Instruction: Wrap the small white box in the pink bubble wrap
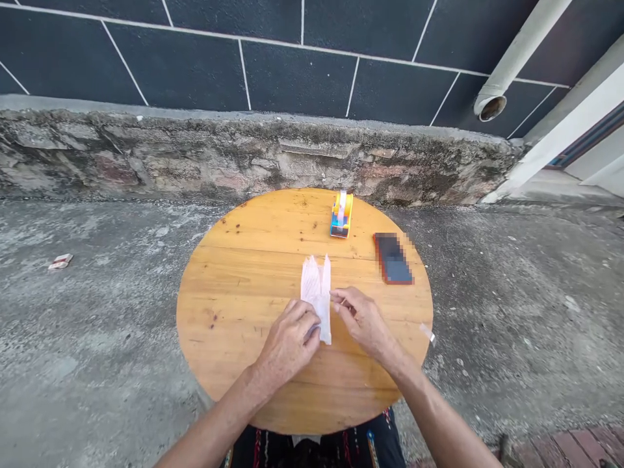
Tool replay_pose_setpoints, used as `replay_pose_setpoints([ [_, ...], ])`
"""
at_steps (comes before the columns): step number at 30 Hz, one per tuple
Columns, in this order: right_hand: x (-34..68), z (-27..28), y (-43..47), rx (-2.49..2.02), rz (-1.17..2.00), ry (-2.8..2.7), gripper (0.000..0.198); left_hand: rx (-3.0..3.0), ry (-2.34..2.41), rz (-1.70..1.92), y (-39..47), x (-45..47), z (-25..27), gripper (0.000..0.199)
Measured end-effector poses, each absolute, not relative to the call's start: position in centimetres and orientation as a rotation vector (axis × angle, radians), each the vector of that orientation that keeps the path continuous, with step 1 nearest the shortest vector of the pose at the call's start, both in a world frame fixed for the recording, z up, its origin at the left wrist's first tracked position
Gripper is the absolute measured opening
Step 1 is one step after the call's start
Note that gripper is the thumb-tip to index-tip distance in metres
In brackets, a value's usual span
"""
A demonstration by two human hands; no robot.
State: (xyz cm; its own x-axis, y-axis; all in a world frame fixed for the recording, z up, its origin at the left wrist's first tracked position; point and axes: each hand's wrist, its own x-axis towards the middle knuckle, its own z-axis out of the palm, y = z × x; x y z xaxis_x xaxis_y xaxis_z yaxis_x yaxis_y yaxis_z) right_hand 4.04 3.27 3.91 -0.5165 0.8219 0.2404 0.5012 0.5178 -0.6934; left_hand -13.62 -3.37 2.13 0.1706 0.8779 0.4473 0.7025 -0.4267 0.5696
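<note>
A narrow folded sheet of pale pinkish-white paper [312, 286] lies lengthwise near the middle of the round wooden table [229, 364]. Its far end splits into pointed tips. My left hand [292, 328] rests over the near left part of the sheet, fingers curled and pressing on it, with the thumb bent in. At the sheet's right edge is my right hand [361, 318], its fingertips by the paper and a gap between thumb and fingers. Whether those fingertips touch the sheet is hard to make out.
A yellow and blue tape dispenser [341, 218] stands at the table's far side. To its right lies a phone with a red edge [394, 259]. A strip of clear tape [428, 334] hangs at the right rim. Beyond is a stone wall base [234, 156].
</note>
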Motion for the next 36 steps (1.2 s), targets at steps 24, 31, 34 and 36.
replay_pose_setpoints([
  [24, 1.9, 5.1, 8.7, -0.784, 0.322, -2.896, 0.014, 2.035, 1.515, 0.786, -1.5, -14.3, 3.4, 0.021],
  [31, 1.4, 4.2, 9.6, -0.739, 0.567, -2.863, 0.018, 2.059, 1.522, 0.946, -1.9, -13.9, 2.5, 0.017],
  [34, 1.3, 3.9, 9.8, -0.718, 0.606, -2.856, 0.022, 2.11, 1.529, 0.972, -1.9, -13.9, 2.5, 0.015],
  [36, 1.3, 3.7, 9.8, -0.734, 0.632, -2.865, 0.022, 2.144, 1.533, 0.972, -1.8, -14.0, 2.6, 0.015],
])
